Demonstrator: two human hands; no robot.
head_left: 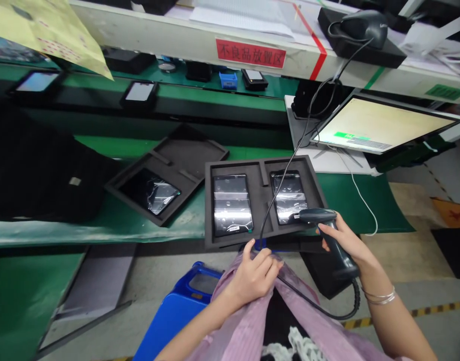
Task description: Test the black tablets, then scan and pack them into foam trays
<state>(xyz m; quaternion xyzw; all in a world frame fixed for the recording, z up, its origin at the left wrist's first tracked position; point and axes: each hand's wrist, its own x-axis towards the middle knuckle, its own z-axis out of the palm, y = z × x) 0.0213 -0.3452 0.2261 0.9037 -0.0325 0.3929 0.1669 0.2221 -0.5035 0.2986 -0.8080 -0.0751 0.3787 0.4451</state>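
My right hand (348, 238) is wrapped round the grip of a dark handheld barcode scanner (340, 250). The scanner's head is over the lower right of a foam tray (262, 225), pointing left at the lower end of a film-covered tablet (289, 195). Another such tablet (233, 203) lies in the tray's left compartment. Close to my body, my left hand (256, 273) is closed with curled fingers; the scanner cable (280, 183) runs into it and comes out below. What lies under the fingers is partly hidden.
A second foam tray (198, 185) with one tablet sits askew to the left. A monitor (384, 123) stands at the right, below a shelf (158, 30) holding a mouse (365, 27). Black cloth (38, 165) covers the left; a blue stool (173, 311) is below the bench.
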